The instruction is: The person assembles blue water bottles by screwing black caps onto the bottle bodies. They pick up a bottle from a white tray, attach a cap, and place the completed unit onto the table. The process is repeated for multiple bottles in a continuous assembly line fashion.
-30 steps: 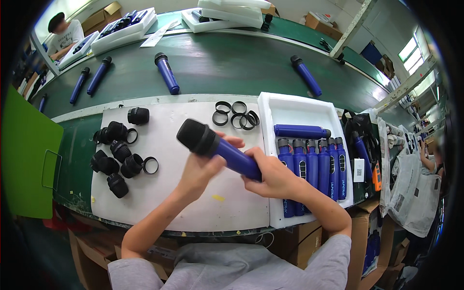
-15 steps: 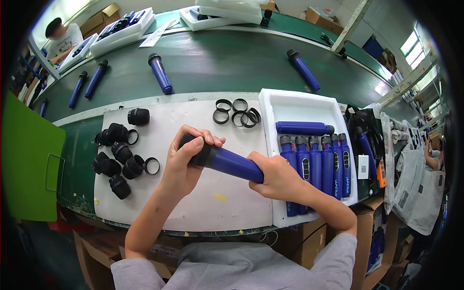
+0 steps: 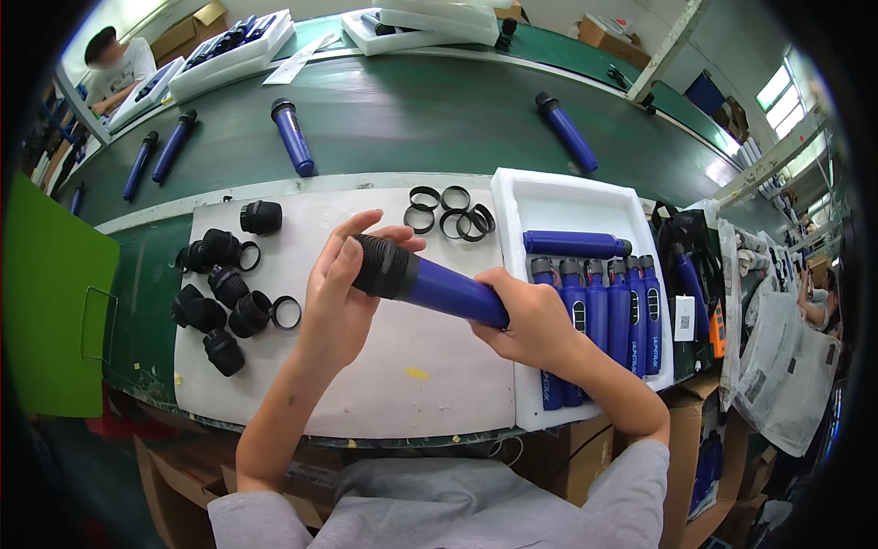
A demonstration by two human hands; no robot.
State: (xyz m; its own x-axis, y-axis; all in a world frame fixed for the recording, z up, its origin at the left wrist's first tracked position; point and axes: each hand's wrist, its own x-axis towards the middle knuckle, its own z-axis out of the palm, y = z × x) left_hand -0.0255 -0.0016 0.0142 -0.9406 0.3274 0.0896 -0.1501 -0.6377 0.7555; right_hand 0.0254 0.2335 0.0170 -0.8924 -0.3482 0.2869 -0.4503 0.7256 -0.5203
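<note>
A blue microphone (image 3: 450,292) with a black mesh head is held at a slant over the white work sheet (image 3: 430,393). My right hand (image 3: 532,322) is wrapped round the lower end of its blue body. My left hand (image 3: 334,297) is beside the mesh head, its fingers stretched out and apart; whether the palm touches the head cannot be seen. Several black microphone heads (image 3: 230,288) lie in a loose group on the left of the sheet. Beyond the microphone are several thin black rings (image 3: 422,220), and another black ring (image 3: 286,313) lies near the heads.
On the right, a white foam tray (image 3: 569,197) contains several blue microphone bodies (image 3: 596,306). A dark green conveyor belt (image 3: 412,119) behind the sheet carries spaced blue microphones (image 3: 293,137). A green panel (image 3: 59,302) stands at left. Another person (image 3: 119,73) sits far left.
My left hand's fingers have come off the microphone head and spread apart. The microphone has shifted slightly right in my right hand. Microphones on the belt have moved slightly left.
</note>
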